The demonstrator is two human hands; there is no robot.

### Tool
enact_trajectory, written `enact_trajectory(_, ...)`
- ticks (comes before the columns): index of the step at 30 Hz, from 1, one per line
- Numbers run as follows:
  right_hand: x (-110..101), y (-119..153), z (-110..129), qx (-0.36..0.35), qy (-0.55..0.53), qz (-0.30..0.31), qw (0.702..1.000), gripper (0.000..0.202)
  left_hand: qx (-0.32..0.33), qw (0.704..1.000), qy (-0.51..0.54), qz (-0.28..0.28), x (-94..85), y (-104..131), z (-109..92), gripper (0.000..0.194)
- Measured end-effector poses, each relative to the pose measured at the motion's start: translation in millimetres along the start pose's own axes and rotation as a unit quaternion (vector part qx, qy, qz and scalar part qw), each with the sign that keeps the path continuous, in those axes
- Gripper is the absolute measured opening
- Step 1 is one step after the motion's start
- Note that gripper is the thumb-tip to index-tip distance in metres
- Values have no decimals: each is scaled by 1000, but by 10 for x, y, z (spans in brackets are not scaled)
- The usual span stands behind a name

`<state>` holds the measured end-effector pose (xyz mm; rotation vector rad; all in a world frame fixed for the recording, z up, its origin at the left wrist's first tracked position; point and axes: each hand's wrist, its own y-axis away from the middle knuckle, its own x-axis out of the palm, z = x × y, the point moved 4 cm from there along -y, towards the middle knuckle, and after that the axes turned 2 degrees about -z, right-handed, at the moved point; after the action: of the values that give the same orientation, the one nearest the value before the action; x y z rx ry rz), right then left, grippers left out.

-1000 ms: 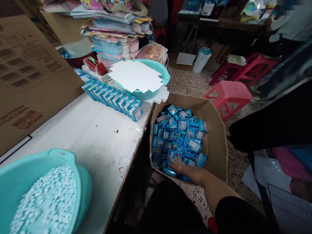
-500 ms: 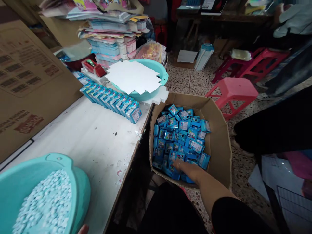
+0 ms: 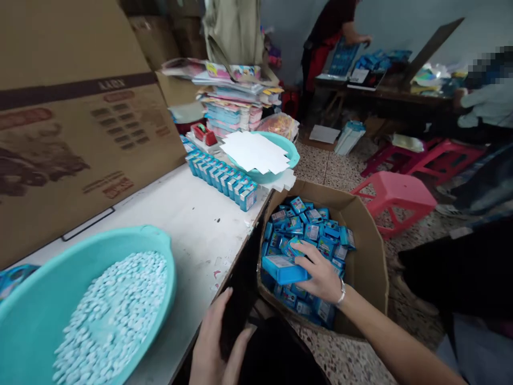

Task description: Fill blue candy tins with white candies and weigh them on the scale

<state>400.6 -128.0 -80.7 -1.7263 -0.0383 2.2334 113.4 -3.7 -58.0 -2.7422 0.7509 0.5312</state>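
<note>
Table [image 3: 200, 240] cropped; left hand [image 3: 210, 350] spread, partly cut off; right hand [image 3: 324, 277] gripping blue box [image 3: 282, 271].

Blue box [image 3: 285, 271] partly behind right fingers [image 3: 311, 252]

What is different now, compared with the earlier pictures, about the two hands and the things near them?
The right hand, earlier down among the blue boxes in the carton, has risen and holds at least one box. The left hand, first out of view, has come in beside the table, open. The camera view shifted too. The row of boxes and the basin of pale pieces stayed in place.
</note>
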Motion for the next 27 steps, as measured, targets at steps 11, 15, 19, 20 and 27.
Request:
enact_trajectory(11, -706, -909, 1858, -324, -178, -233, 900, 25, 306, 941, -55, -132, -765, -235, -613, 40)
enact_trajectory(15, -603, -1156, 2175, -275, -265, -236, 894, 26, -25, 930, 266, -254, -1124, -64, -284, 32)
enact_trajectory(19, -455, -1326, 2431, -189, -337, -261, 885, 18, -238, 676, 632, -295, -1245, 68, -55, 33)
enact_trajectory(20, -425, -1352, 2498, -182, -343, -265, 883, 16, -261, 622, 687, -272, -1265, 78, -42, 29)
enact_trajectory(27, -311, -1408, 2845, -155, -340, -270, 887, 11, -311, 450, 814, -194, -1320, 71, -81, 19)
